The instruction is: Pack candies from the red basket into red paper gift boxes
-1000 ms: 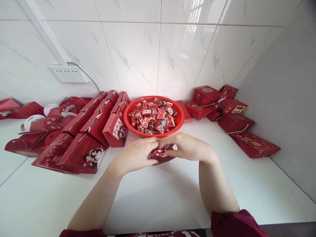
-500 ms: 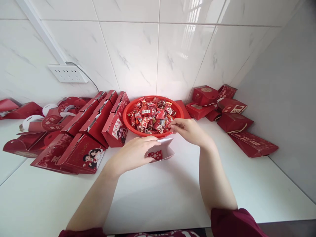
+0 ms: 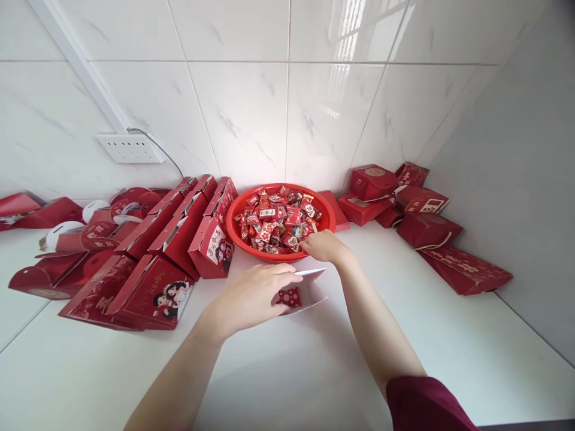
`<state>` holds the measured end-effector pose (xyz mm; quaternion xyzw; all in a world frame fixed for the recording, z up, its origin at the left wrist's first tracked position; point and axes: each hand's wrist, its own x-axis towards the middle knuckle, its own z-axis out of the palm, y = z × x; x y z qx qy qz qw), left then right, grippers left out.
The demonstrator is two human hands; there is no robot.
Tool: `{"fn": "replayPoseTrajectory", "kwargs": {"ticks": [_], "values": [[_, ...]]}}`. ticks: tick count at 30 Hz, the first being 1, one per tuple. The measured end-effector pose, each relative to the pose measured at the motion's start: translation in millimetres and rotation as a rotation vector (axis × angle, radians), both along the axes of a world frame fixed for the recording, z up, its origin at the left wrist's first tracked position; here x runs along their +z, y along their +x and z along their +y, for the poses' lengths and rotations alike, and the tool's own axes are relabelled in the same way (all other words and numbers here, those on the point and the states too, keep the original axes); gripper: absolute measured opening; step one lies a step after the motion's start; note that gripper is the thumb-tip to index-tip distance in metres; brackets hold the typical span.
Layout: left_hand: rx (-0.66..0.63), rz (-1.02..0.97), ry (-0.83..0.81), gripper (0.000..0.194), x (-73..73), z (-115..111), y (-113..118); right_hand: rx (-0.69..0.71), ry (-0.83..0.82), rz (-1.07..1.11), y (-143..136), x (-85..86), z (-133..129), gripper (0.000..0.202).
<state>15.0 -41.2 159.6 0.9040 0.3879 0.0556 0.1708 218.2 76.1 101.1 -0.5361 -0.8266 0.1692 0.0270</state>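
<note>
My left hand grips the left side of a paper gift box whose top is open, showing its white inside. At the bottom of this box lies a red wrapped candy with pale dots. Just beyond stands a round red plastic basin heaped with wrapped candies. My right hand reaches over the basin's near right rim, fingers closed together at the candies. Whatever sits between those fingertips is hidden.
Several red gift boxes with a cartoon couple stand in rows at left, beside curved-lid boxes. More closed red boxes are piled at right on the white table. A socket strip hangs on the tiled wall.
My right hand has moved slightly left and down, deeper into the basin's near right edge. My left hand keeps hold of the box. The whole view has shifted a little.
</note>
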Motion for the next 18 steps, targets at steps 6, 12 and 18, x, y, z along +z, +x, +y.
{"fn": "replayPoseTrajectory", "kwargs": {"ticks": [6, 12, 18], "values": [[-0.017, -0.012, -0.020, 0.051, 1.8, 0.7, -2.4, 0.212, -0.293, -0.030, -30.4, 2.0, 37.1, 0.010], [-0.028, -0.031, -0.009, 0.051, -0.3, 1.7, -5.3, 0.316, -0.350, 0.015, -25.2, -1.3, 45.3, 0.039], [-0.033, -0.056, -0.004, 0.049, -5.5, 4.2, -7.3, 0.375, -0.386, -0.040, -29.5, 1.3, 47.2, 0.037]]}}
